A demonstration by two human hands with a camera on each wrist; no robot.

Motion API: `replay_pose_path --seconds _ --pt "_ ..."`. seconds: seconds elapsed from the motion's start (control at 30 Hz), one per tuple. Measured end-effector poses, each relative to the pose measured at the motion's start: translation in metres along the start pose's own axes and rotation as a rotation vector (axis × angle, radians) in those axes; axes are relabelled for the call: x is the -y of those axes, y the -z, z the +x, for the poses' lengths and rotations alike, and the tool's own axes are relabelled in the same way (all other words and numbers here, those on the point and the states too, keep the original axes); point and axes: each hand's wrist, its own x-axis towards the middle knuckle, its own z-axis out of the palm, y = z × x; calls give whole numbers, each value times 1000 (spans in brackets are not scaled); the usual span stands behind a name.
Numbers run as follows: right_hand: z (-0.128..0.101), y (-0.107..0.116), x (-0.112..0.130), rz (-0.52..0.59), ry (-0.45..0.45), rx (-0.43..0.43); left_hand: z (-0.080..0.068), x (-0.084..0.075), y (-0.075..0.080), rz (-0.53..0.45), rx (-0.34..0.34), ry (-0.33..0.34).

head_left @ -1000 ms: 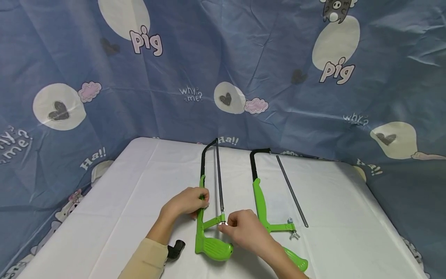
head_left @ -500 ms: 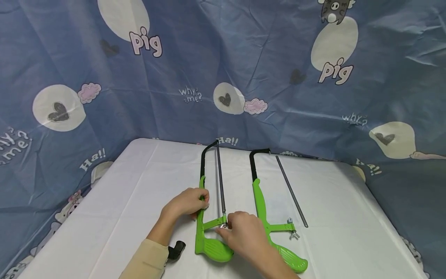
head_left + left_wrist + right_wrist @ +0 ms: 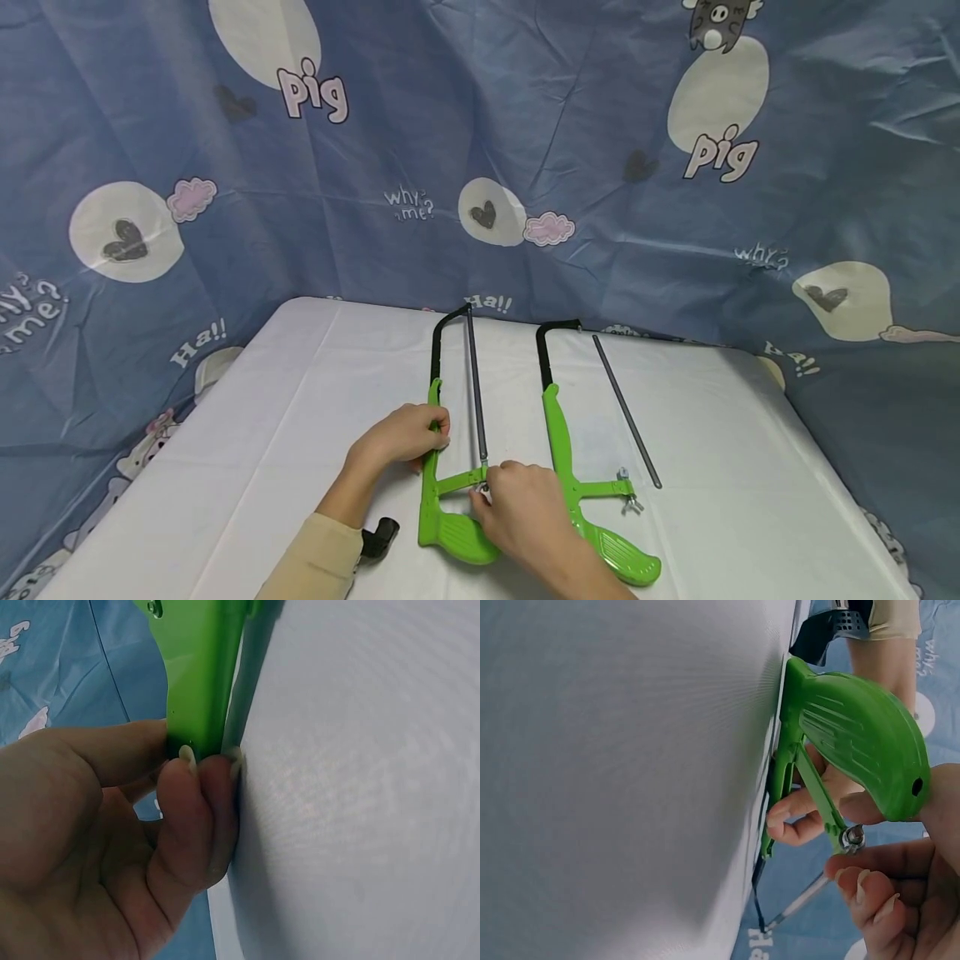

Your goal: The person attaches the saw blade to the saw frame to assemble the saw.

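Note:
A green hacksaw with a black frame and fitted blade lies flat on the white table. My left hand grips its green frame from the left; in the left wrist view thumb and fingers pinch the green bar. My right hand sits at the blade's near end, fingertips curled around the metal nut beside the green handle. My left hand shows behind it.
A second green hacksaw lies to the right, with a wing nut and a loose grey blade beside it. A small black part rests near my left sleeve. Blue patterned cloth walls in the table.
My right hand has slid a little down and left onto the nut, now covering more of the first saw's handle. The left hand and both saws have stayed put.

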Motion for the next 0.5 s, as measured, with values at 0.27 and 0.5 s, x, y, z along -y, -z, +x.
replay_pose_path --seconds 0.27,0.5 --pt "0 -1 -1 -11 21 -17 0 0 0 4 3 1" --pt "0 -2 -2 8 19 -3 0 0 1 8 11 3"
